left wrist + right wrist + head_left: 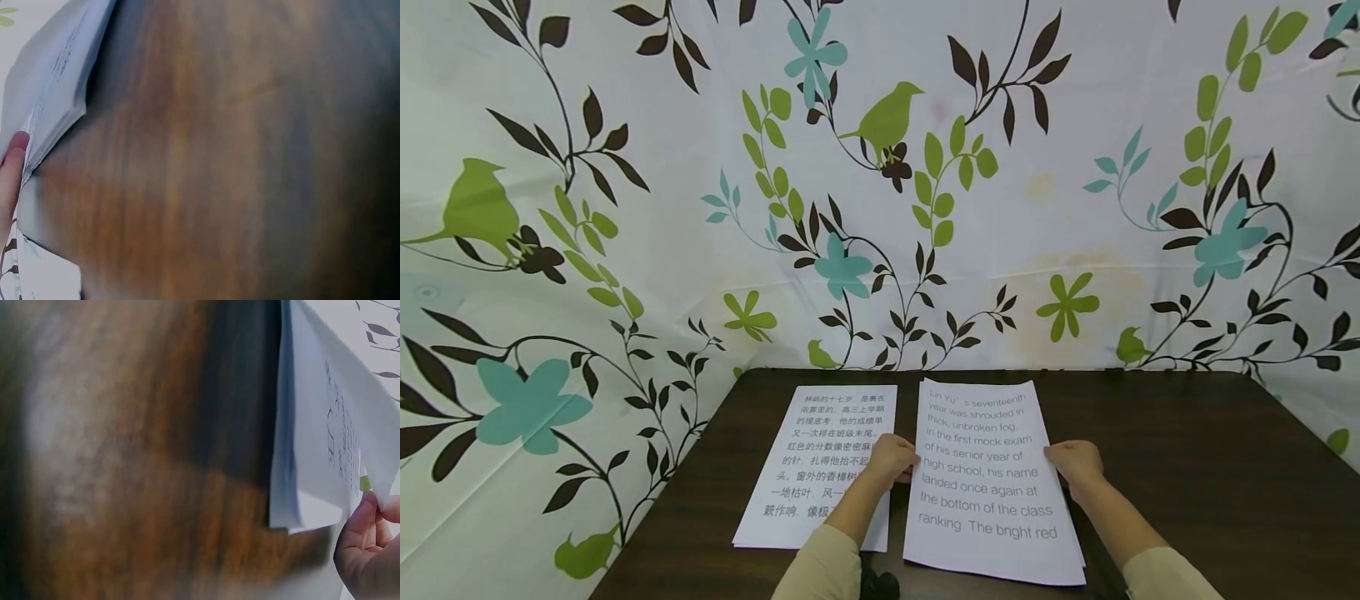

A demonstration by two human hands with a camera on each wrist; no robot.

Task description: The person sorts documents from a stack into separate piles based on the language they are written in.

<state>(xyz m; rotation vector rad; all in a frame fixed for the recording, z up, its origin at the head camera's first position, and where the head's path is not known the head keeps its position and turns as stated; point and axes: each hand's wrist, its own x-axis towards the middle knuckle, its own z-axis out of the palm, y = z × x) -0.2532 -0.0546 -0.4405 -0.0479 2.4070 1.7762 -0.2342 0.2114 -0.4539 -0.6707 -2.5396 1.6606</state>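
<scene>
Both hands hold a stack of paper sheets (985, 483) printed with large English text, one hand at each long side. My left hand (892, 460) grips the left edge; in the left wrist view its fingers (14, 162) show against the layered paper edges. On the right edge, my right hand (1077, 467) pinches the paper between thumb and fingers, which the right wrist view shows close up. The lower edge of the stack shows more than one sheet, slightly offset. Left of it lies a second stack of sheets (820, 450) with Chinese text, partly covered by my left forearm.
A dark brown wooden table (1180, 450) bears both stacks. Behind it hangs a white cloth (985, 275) printed with leaves, flowers and green birds. A small black object (880, 583) sits at the bottom edge by the left sleeve (823, 567).
</scene>
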